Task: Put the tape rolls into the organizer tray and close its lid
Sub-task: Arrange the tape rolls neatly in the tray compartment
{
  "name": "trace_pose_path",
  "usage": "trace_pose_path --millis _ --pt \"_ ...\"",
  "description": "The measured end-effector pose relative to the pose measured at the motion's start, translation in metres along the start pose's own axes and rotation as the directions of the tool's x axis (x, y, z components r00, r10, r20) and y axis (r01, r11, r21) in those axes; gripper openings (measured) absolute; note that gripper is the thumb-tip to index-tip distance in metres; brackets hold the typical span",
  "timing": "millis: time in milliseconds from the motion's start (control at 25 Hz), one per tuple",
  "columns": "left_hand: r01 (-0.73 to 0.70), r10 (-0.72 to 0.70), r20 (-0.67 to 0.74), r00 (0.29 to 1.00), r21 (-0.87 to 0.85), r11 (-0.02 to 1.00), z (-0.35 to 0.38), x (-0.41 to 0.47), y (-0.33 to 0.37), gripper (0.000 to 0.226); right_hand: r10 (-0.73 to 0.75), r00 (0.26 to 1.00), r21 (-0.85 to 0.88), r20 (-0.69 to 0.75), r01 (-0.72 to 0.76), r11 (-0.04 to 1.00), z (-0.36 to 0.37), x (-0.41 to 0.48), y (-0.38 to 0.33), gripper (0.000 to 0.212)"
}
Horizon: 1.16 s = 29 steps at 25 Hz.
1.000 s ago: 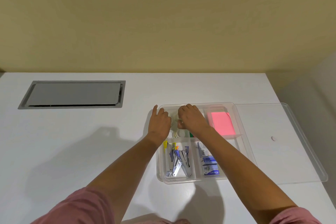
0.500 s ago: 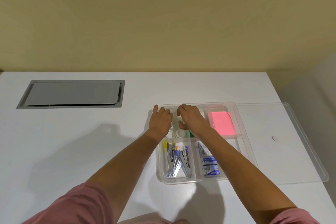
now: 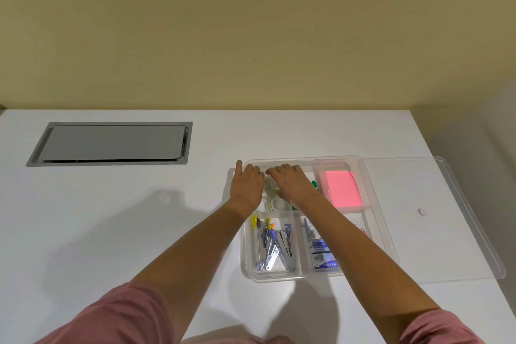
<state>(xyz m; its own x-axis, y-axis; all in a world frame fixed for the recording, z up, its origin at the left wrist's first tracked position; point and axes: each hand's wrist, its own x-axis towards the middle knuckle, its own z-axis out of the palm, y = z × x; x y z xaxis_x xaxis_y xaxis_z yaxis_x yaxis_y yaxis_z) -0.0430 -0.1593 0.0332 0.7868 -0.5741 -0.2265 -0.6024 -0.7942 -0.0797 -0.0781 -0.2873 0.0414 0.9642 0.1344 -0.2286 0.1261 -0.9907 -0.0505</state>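
Observation:
A clear organizer tray sits on the white table, right of centre. Several clear and white tape rolls lie in its far-left compartment, partly hidden under my hands. My left hand reaches into that compartment with bent fingers and its thumb outside the tray's left rim; what the fingers touch is hidden. My right hand is beside it, fingers curled onto a clear roll between the two hands. The clear lid lies flat to the right of the tray, off it.
Other compartments hold pink sticky notes, staplers and metal tools, staple boxes and a green item. A grey cable hatch is set into the table at far left. The table's right edge runs just beyond the lid.
Both hands have moved closer together over the tape compartment, and the left fingers have curled down into it. Tray and lid have not moved.

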Motion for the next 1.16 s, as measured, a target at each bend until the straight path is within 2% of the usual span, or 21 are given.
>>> trace_pose_path --millis 160,240,440,760,1160 --pt "0.016 -0.016 0.001 1.000 -0.065 0.998 -0.003 -0.005 0.003 0.034 -0.002 1.000 0.130 -0.016 0.004 0.992 -0.008 -0.010 0.000 0.037" --pt "0.019 -0.019 0.000 1.000 -0.120 0.993 -0.004 -0.009 0.002 0.037 -0.047 0.999 0.175 0.023 0.042 0.984 -0.013 -0.017 -0.001 0.040" --pt "-0.024 0.028 0.036 0.999 -0.097 0.995 -0.002 -0.018 -0.002 0.055 -0.102 0.990 0.105 0.100 0.092 0.990 -0.014 -0.022 -0.007 0.036" --pt "0.055 -0.055 -0.005 0.998 -0.106 0.993 0.004 -0.018 0.008 0.050 -0.102 0.990 0.053 0.098 0.097 0.994 -0.016 -0.020 -0.013 0.031" --pt "0.066 -0.067 -0.005 0.998 -0.115 0.991 0.002 -0.018 0.010 0.046 -0.103 0.990 0.085 0.100 0.095 0.992 -0.013 -0.020 -0.013 0.033"
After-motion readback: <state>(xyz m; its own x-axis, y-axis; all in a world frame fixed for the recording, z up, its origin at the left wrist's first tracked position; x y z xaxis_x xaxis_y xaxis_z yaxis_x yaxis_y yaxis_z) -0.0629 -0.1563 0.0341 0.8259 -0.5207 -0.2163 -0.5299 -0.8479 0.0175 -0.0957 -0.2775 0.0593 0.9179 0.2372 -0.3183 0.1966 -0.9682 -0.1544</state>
